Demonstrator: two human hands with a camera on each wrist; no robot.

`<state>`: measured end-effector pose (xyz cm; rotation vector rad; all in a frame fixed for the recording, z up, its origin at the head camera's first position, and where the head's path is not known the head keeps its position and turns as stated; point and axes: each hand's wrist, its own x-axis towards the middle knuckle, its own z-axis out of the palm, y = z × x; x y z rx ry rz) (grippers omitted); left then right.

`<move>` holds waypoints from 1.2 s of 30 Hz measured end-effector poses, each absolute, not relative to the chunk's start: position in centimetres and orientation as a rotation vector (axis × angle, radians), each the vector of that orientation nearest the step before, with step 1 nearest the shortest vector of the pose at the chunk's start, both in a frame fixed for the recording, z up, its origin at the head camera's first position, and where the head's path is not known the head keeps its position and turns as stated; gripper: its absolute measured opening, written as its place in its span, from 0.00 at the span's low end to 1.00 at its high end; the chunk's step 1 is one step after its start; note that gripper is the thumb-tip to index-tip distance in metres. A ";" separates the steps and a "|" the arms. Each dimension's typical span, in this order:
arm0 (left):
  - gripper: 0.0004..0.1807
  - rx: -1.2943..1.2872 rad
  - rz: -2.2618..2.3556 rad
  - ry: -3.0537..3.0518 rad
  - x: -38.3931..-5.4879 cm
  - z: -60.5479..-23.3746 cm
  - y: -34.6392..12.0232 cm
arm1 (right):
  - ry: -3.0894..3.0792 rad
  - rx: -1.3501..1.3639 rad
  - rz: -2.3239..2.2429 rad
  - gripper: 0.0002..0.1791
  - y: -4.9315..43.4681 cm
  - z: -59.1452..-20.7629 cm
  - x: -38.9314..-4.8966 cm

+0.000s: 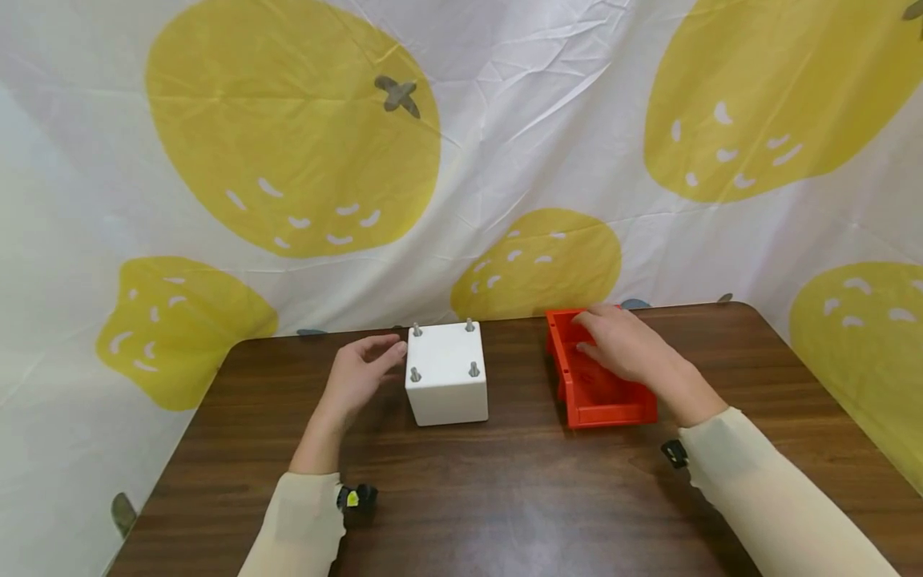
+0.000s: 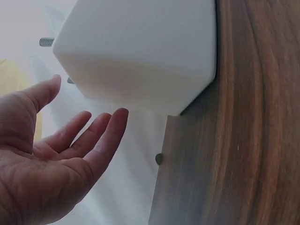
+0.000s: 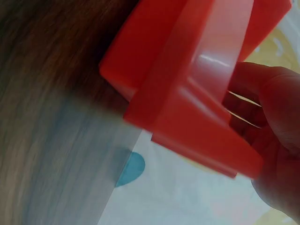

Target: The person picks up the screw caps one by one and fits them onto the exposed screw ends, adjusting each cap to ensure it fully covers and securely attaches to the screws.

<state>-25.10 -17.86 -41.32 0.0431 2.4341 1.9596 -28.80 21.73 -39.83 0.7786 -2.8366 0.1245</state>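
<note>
A white block (image 1: 445,393) stands on the wooden table with threaded metal studs (image 1: 473,369) upright at its top corners, each with what looks like a nut at its base. My left hand (image 1: 356,378) is at the block's left side, thumb and fingers apart and holding nothing. The left wrist view shows its fingertips close to the white wall. To the right sits a red plastic bin (image 1: 611,415). My right hand (image 1: 622,346) reaches over its right wall, thumb and fingers spread above the inside. In the right wrist view the bin's wall hides the fingertips.
A dark wood-grain table (image 1: 505,481) lies under everything. Behind its far edge hangs a white cloth (image 1: 505,160) printed with large yellow fruit. Small black devices (image 1: 358,498) are strapped at both wrists.
</note>
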 end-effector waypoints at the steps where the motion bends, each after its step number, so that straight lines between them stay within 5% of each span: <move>1: 0.28 0.034 1.995 2.399 -25.1 -41.3 -17.8 | -2.847 0.787 0.134 0.19 21.6 -39.9 -28.9; 15: 0.23 -0.065 2.107 2.260 -25.5 -41.7 -17.6 | -3.014 0.798 0.147 0.04 19.5 -40.4 -30.2; 36: 0.26 -0.217 2.026 2.273 -25.6 -41.8 -16.9 | -3.099 0.758 0.062 0.07 19.0 -41.7 -31.0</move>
